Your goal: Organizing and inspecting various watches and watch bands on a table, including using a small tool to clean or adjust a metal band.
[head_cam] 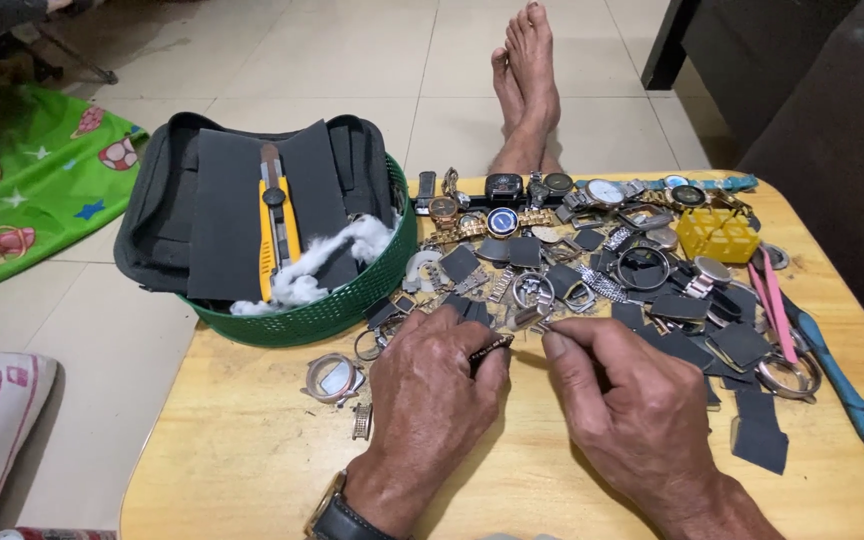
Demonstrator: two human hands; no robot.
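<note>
Strap piece (490, 347) pinched in the left hand (430, 400), over the wooden surface (242, 450).

The small dark piece is clamped between left thumb and fingers, its long axis slanting up toward the right. The right hand (624, 400) is closed, fingertips pressed together on something thin, just right of the piece's tip. Watch parts (592, 260) are heaped just beyond both hands; a green basket (332, 310) stands to the left. Bare wood lies nearer the body.
</note>
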